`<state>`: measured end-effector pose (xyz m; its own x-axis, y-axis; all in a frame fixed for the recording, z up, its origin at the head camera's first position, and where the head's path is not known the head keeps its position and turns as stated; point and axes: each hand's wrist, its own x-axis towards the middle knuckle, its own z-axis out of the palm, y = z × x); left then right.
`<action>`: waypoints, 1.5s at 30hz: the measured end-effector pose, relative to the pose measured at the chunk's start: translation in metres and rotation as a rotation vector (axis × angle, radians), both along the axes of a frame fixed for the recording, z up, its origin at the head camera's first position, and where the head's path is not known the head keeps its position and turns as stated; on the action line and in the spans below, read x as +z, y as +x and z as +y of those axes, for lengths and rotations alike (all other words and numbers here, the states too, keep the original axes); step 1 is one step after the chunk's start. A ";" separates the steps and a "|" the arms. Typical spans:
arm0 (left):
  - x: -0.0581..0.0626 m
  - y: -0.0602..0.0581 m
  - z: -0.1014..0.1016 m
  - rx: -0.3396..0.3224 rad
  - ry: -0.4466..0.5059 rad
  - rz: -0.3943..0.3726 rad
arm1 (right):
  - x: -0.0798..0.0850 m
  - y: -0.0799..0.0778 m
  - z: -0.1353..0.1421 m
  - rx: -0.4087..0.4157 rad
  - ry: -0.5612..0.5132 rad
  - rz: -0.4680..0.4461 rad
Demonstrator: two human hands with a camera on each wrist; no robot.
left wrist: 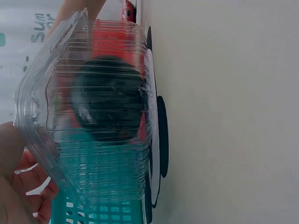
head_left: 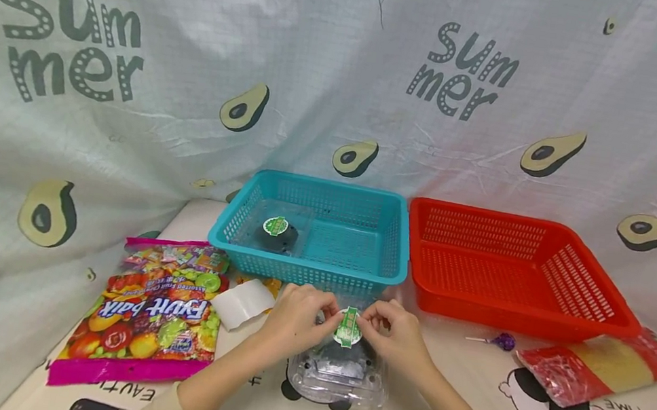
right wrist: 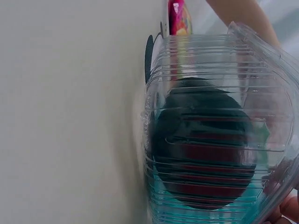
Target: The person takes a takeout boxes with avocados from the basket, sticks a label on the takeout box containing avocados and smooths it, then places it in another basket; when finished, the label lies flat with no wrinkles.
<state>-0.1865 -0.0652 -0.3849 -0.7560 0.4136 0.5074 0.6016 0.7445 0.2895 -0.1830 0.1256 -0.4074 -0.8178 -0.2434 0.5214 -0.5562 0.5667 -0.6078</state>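
Observation:
A clear plastic clamshell box (head_left: 337, 387) stands on the table in front of me, with a dark round object (left wrist: 110, 100) inside it. Over its lid is a round green-and-white sticker (head_left: 348, 328). The left hand (head_left: 303, 319) pinches the sticker's left edge between thumb and forefinger. At the opposite edge, the right hand (head_left: 397, 336) pinches it the same way. Both wrist views look through the box's ribbed side; there the fingertips are partly hidden behind the plastic.
Behind the hands stand a blue basket (head_left: 338, 276) holding a similar stickered box (head_left: 305, 219), and a red basket (head_left: 493, 314). On the left lie a candy bag (head_left: 154, 320) and a white sticker roll (head_left: 242, 302). A lollipop (head_left: 504, 341) and a red-and-yellow packet (head_left: 610, 369) lie right.

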 end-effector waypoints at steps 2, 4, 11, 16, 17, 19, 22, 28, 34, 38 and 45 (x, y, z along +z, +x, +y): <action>0.000 0.001 0.000 0.008 -0.010 0.013 | -0.001 -0.001 -0.001 -0.007 0.025 0.032; -0.001 0.001 0.000 0.019 -0.015 0.024 | -0.001 -0.002 -0.002 -0.016 0.039 0.045; -0.003 -0.001 -0.001 0.053 0.002 0.031 | -0.002 -0.002 -0.004 -0.040 0.075 0.079; -0.003 -0.001 -0.002 0.057 0.023 0.047 | -0.001 -0.002 -0.005 -0.048 0.083 0.095; -0.004 -0.001 -0.003 0.053 0.025 0.054 | -0.001 -0.002 -0.005 -0.049 0.084 0.096; -0.004 0.000 -0.003 0.035 0.024 0.065 | 0.000 -0.003 -0.004 -0.050 0.084 0.092; -0.005 0.001 -0.005 -0.019 0.021 0.077 | 0.001 -0.003 -0.003 -0.045 0.084 0.083; -0.008 0.007 -0.010 -0.169 -0.001 0.054 | 0.004 -0.002 0.001 0.048 0.161 0.156; -0.017 0.020 -0.020 -0.307 -0.058 0.065 | 0.005 0.009 0.009 0.189 0.324 0.213; -0.022 0.027 -0.026 -0.336 -0.120 0.081 | 0.000 0.017 0.016 0.247 0.352 0.242; -0.027 0.037 -0.034 -0.310 -0.152 0.126 | -0.005 0.031 0.023 0.227 0.397 0.264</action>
